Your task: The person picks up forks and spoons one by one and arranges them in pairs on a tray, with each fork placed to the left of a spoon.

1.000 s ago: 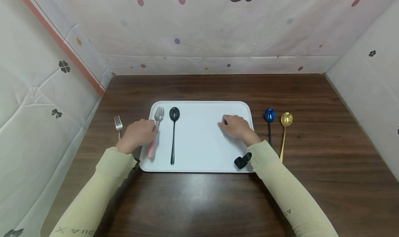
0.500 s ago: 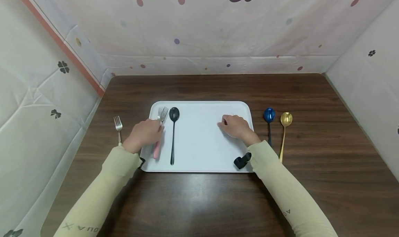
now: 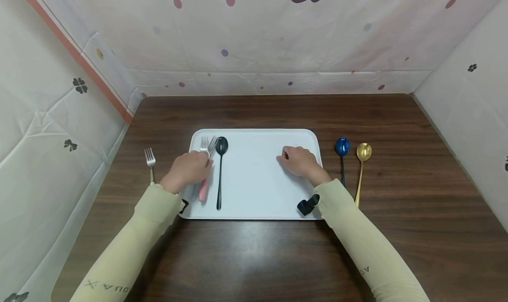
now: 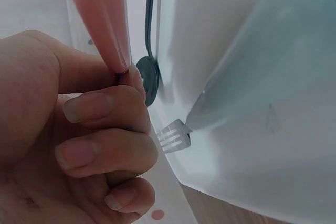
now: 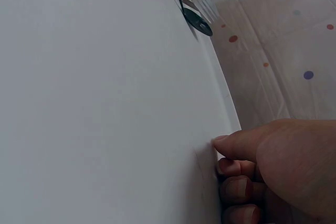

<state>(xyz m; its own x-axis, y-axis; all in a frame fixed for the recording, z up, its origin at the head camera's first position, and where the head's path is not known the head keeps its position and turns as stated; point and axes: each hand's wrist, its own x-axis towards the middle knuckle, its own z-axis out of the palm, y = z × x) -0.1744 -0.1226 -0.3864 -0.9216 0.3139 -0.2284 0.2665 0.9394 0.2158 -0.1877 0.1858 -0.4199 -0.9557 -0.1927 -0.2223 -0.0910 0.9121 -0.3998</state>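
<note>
My left hand [image 3: 190, 167] pinches a fork by its pink handle [image 4: 102, 14], over the left part of a white tray [image 3: 258, 174]. The tines of this fork [image 3: 213, 145] lean close to the head of a black spoon [image 3: 222, 146], which lies lengthwise on the tray. To the left, a second fork [image 4: 175, 136] with a pale blue-grey handle [image 4: 262, 61] lies on the tray, partly hidden by the hand in the head view. My right hand [image 3: 301, 162] rests at the tray's right side, fingers loosely curled, holding nothing.
On the brown table [image 3: 246, 258], a silver fork [image 3: 150, 158] lies left of the tray, partly covered by the left sleeve. A blue-headed spoon [image 3: 342, 147] and a golden spoon [image 3: 364, 152] lie to the right. Patterned cloth [image 3: 258, 37] hangs behind the table.
My left hand has shifted right with the pink-handled fork, bringing it away from the other fork and nearer the black spoon. The right hand stays where it was.
</note>
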